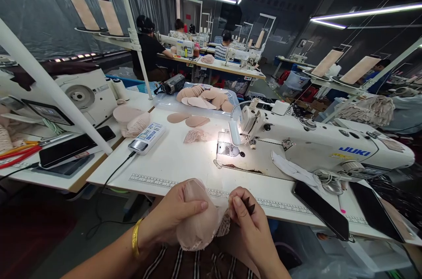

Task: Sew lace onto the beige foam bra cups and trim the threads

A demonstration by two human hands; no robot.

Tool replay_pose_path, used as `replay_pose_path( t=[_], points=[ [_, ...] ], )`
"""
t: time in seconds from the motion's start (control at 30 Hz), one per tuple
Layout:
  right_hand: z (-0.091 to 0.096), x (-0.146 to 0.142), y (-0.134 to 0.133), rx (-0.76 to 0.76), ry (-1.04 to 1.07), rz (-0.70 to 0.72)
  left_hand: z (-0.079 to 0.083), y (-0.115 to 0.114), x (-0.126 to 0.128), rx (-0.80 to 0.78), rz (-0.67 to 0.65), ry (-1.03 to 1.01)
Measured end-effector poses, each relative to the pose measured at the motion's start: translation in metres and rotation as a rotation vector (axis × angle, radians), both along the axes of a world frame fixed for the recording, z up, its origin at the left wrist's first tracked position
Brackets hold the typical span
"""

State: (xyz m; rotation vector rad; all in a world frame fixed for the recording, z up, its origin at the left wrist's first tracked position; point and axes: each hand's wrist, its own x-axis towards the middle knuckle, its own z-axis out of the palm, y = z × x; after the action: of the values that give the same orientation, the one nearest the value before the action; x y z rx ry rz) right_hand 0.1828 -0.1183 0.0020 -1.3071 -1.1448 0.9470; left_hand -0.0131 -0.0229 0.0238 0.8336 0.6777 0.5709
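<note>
Above my lap, at the table's front edge, my left hand (pixel 180 208) is closed on a beige bra cup (pixel 199 222), thumb pressed across its rounded fabric. Lace trim (pixel 223 225) hangs from the cup's right side. My right hand (pixel 245 215) is closed beside it, with fingertips pinched at the edge of the lace. Dark pointed blades of what look like thread snips (pixel 249 205) stick out from between its fingers; their handle is hidden in the palm. Farther back, a lace piece (pixel 196 135) lies left of the lit needle area of the sewing machine (pixel 296 134).
Beige cup pads (pixel 206 96) fill a clear plastic tray (pixel 161 102) behind the table, beside a camcorder (pixel 174 83). Two loose pads (pixel 198 121) lie nearer. A corded white device (pixel 147 138) stands left. Phones (pixel 319 208) rest at right. Several people work at machines beyond.
</note>
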Motion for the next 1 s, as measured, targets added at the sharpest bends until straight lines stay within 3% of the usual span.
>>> replay_pose_path(
  t=[0.17,0.37,0.47,0.57,0.67,0.73,0.9,1.0],
  points=[
    [0.006,-0.007,-0.002,0.196,-0.312,0.058,-0.004,0.001,-0.001,0.032,-0.010,-0.003],
    [0.011,-0.017,0.001,0.245,-0.483,0.038,0.000,-0.001,-0.001,0.090,-0.084,0.002],
    [0.008,-0.021,0.002,0.102,-0.230,0.091,0.004,-0.003,0.001,0.131,-0.130,0.014],
    [0.004,-0.022,0.007,-0.137,0.312,0.158,0.005,-0.004,0.002,0.086,-0.188,-0.047],
    [0.003,-0.015,0.011,-0.157,0.607,0.079,0.001,-0.002,0.001,0.144,-0.157,-0.012],
    [0.004,-0.007,0.009,-0.103,0.526,0.045,-0.002,0.000,-0.001,0.216,-0.113,0.056],
    [0.002,0.002,-0.004,0.013,-0.029,0.086,-0.004,0.002,-0.004,0.248,-0.095,0.093],
    [0.005,-0.004,-0.006,0.093,-0.145,0.123,-0.002,0.001,-0.004,0.235,-0.113,0.069]
  ],
)
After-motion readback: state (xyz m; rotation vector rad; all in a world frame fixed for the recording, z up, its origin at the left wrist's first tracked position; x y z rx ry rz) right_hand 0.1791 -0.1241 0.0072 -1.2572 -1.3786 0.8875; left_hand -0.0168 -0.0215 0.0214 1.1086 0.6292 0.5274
